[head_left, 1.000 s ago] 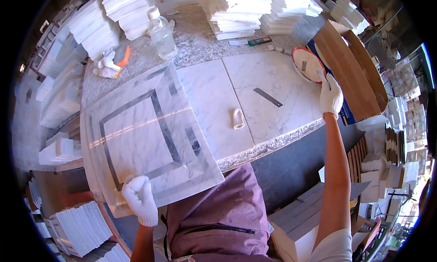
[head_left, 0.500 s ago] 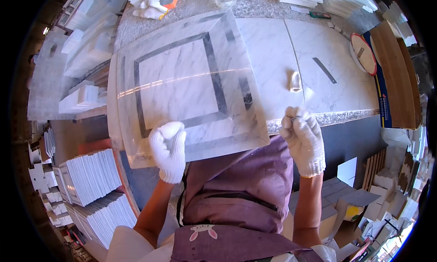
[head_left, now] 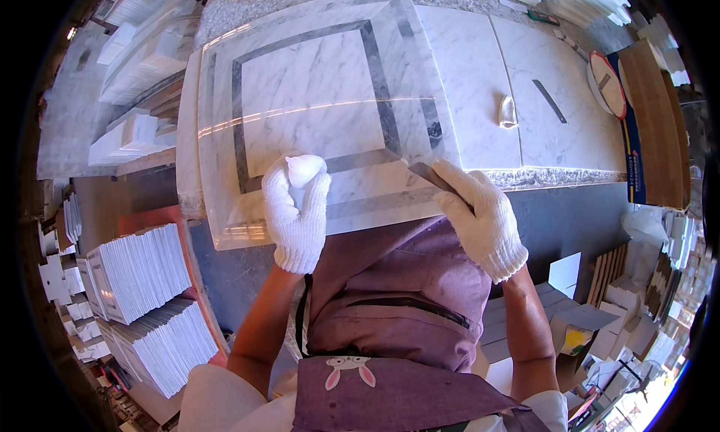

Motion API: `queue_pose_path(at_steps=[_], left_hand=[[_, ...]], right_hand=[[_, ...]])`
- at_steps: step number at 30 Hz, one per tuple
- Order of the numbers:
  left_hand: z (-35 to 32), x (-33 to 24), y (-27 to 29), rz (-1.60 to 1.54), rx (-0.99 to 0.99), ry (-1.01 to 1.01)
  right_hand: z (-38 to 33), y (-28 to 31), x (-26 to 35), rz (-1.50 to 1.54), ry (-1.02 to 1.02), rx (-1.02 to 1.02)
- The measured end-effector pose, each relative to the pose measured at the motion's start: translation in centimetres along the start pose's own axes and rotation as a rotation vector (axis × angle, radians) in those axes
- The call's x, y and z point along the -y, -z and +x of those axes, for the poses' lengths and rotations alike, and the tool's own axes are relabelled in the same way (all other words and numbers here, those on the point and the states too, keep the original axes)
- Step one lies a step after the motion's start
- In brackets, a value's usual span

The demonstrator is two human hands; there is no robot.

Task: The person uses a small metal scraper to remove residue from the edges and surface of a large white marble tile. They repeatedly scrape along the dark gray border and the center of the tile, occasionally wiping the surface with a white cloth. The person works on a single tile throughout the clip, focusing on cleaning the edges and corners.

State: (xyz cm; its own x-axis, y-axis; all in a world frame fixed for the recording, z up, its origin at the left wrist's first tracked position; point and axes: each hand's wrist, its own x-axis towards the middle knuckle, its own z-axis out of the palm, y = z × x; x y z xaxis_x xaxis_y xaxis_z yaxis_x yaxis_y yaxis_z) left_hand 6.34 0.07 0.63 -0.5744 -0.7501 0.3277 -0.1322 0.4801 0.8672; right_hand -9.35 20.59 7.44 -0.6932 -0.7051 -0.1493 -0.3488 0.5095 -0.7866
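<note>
A polished white marble panel (head_left: 315,94) with grey veins and an inlaid dark square border lies on the bench in front of me. My left hand (head_left: 296,218), in a white knit glove, is closed around a smooth white lump (head_left: 306,169) with a small pointed tip, above the panel's near side. My right hand (head_left: 484,222), gloved alike, grips a thin flat scraper blade (head_left: 430,175). Its tip is over the near right corner of the dark border; I cannot tell whether it touches. The glove hides the blade's other end.
Right of the panel, a small white wrapped piece (head_left: 508,112) and a metal ruler (head_left: 550,100) lie on pale slabs. Beyond are a red-rimmed bowl (head_left: 606,85) and a cardboard box (head_left: 654,124). Stacked tiles (head_left: 139,274) stand low on the left.
My right hand has moved left with the blade, from beside the panel to over its near right part. My left hand now shows the white lump on top. The whole view has shifted slightly.
</note>
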Motion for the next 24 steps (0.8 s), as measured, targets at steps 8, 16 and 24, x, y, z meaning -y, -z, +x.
queue_pose_path(at_steps=[8, 16, 24], left_hand=[[-0.1, 0.2, 0.0, 0.059, 0.002, -0.020], [-0.2, 0.5, -0.2, -0.020, -0.008, 0.023], [-0.3, 0.4, -0.2, 0.025, -0.012, -0.003]], right_hand=[[-0.3, -1.4, -1.3, -0.230, 0.071, -0.085], [0.5, -2.3, -1.6, -0.276, 0.162, -0.154], [1.1, -2.4, -1.3, -0.319, 0.121, -0.111]])
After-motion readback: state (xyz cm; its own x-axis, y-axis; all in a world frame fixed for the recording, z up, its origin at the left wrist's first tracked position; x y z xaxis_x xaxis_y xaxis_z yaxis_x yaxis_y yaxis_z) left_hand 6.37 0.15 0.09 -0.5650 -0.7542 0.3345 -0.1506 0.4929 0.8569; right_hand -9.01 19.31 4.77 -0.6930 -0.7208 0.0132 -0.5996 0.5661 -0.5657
